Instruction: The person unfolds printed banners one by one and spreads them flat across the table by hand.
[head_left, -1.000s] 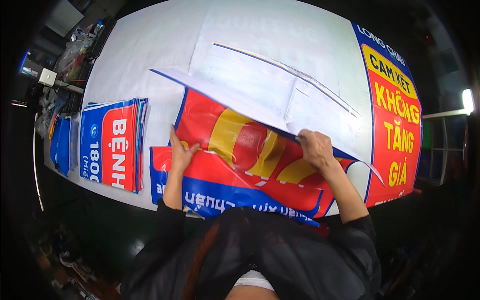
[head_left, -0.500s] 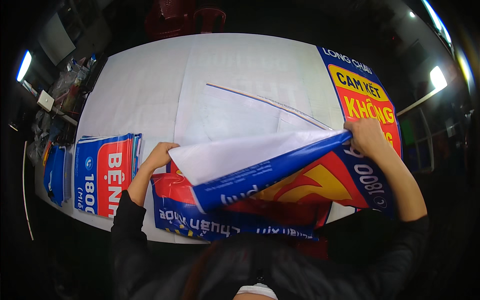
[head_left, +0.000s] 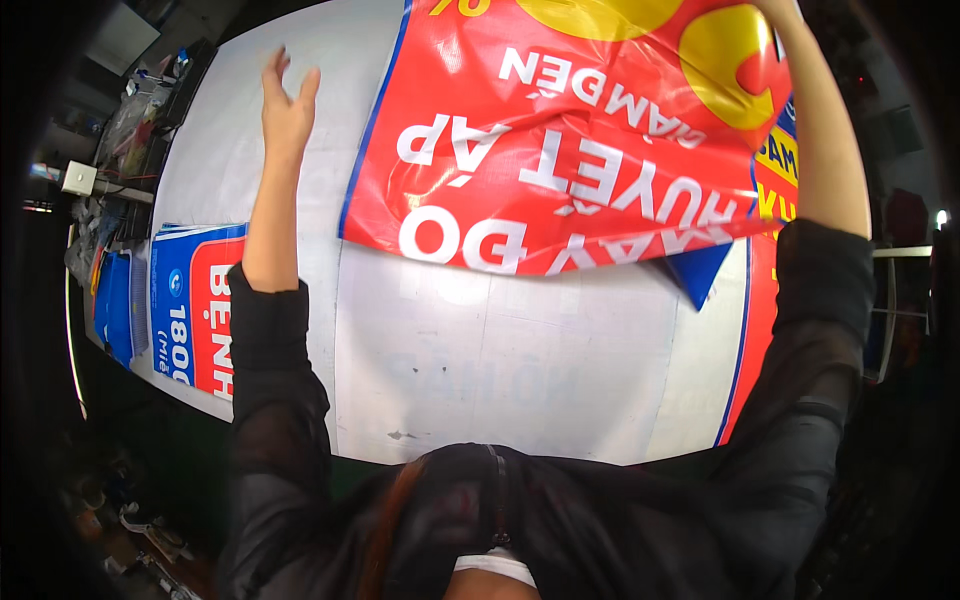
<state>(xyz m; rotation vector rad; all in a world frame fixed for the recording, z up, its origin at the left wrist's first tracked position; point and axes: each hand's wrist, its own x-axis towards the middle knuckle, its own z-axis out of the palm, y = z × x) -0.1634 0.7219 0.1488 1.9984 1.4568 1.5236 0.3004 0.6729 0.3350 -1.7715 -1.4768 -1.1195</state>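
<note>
red banner lifted over the white table

the right hand [head_left: 775,10] is cut off by the top edge, so i cannot tell how its fingers close; it reaches the upper corner of the red banner [head_left: 570,140]. the banner's top is also out of view. the room around is dark, with clutter hard to make out at the left. the white table [head_left: 500,360] carries a folded blue and red banner stack [head_left: 195,305] at its left edge. the left hand [head_left: 287,100] is open, fingers spread, holding nothing, beside the raised banner.
</note>
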